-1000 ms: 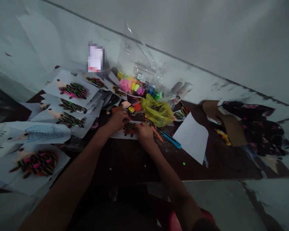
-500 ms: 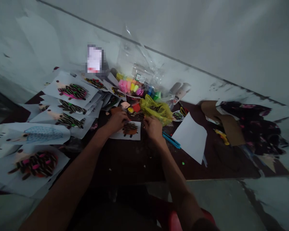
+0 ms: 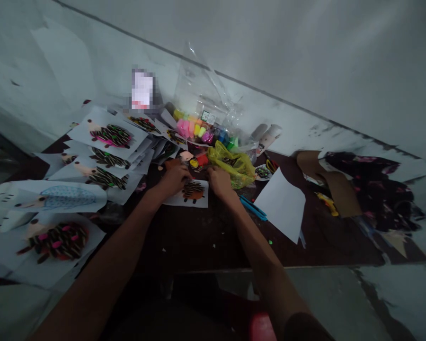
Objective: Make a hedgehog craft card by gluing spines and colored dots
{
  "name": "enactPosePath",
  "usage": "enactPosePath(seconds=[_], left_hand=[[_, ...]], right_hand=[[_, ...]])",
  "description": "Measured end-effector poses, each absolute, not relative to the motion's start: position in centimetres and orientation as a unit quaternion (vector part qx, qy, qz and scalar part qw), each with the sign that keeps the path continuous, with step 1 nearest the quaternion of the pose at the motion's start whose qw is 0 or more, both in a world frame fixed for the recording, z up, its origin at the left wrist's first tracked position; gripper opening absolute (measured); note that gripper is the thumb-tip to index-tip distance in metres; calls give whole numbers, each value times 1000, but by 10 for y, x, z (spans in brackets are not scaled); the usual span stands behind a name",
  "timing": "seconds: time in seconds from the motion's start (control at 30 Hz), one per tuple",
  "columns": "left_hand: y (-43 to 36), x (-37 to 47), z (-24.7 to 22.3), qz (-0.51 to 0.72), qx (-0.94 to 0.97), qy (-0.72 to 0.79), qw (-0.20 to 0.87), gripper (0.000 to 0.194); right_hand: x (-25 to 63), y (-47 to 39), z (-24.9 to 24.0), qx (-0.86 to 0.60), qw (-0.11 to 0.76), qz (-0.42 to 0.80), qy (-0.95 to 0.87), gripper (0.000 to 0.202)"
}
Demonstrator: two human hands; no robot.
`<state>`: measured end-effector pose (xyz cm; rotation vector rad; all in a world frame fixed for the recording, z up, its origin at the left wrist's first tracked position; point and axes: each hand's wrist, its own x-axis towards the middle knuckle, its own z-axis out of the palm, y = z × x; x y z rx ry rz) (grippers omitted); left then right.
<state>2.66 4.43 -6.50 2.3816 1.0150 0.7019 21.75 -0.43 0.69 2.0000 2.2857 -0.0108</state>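
A small white paper card [image 3: 202,202] lies on the dark table, bearing a hedgehog [image 3: 193,191] with an orange-brown body and dark stick-like spines. My left hand [image 3: 177,178] rests over the card's upper left part, fingers bent and drawn together near the spines. At the card's upper right edge is my right hand [image 3: 218,181], its fingers closed and pointing toward the yellow plastic bag [image 3: 232,163]. What either hand pinches, if anything, is too small and dark to make out. Pink, yellow and red lumps of modelling clay [image 3: 194,162] sit just beyond the hands.
Paper sheets with hedgehog pictures [image 3: 111,135] are piled on the left. A clear bag of coloured clay [image 3: 202,130] leans against the wall. Blue scissors-like handles [image 3: 252,207], a white sheet [image 3: 282,206], a yellow cutter [image 3: 327,203] and dark cloth [image 3: 379,189] lie to the right.
My right hand has shifted slightly left and up, nearer the card's top right corner. My left hand stays over the card. The whole view has moved slightly.
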Motion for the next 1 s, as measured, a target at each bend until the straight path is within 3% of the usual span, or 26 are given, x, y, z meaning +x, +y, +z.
enactPosePath(seconds=[0.1,0.2,0.37,0.53,0.67,1.0], left_hand=[[44,27,-65,257,861,374,229,28],[43,28,-65,256,859,379,229,28],[43,28,-66,259,858,376,236,29],[43,27,-65,259,859,376,232,27],[43,28,-64,251,859,381,232,28],[44,26,-64,252,861,375,234,31]], right_hand=[[221,-9,8,676,10,-6,737,39],[231,-16,7,678,-107,-45,726,36],[251,-31,-7,629,-293,-251,675,28],[252,-50,-19,576,-382,-354,630,21],[240,-63,-17,582,-374,-280,666,17],[217,-67,-18,594,-226,-161,755,20]])
